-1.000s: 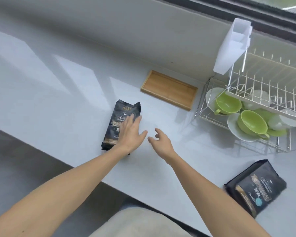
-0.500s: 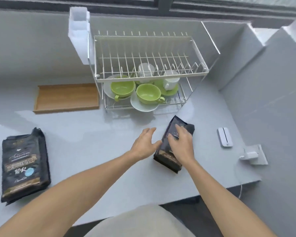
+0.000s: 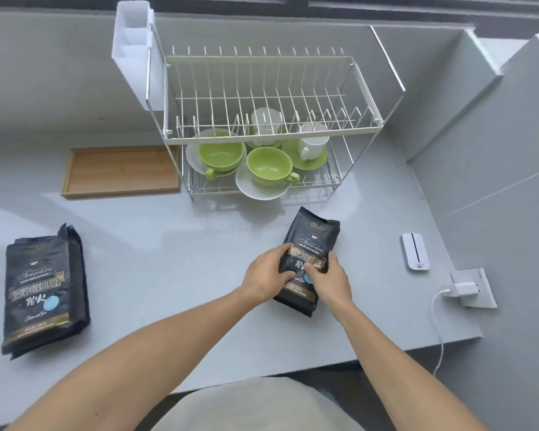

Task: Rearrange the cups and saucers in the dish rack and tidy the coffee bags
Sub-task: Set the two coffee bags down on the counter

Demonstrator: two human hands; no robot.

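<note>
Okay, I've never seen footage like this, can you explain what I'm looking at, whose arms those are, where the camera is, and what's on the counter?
There is no machine here: the arms are a person's, filmed by a wide-angle camera worn on their head, looking down. The left hand and right hand grip a black coffee bag from both sides. A second coffee bag lies at the far left of the grey counter. Behind stands a wire dish rack; its lower shelf holds green cups and white cups on saucers. A wooden tray sits left of the rack. At the right lie a small white device and a plugged-in charger.
</note>
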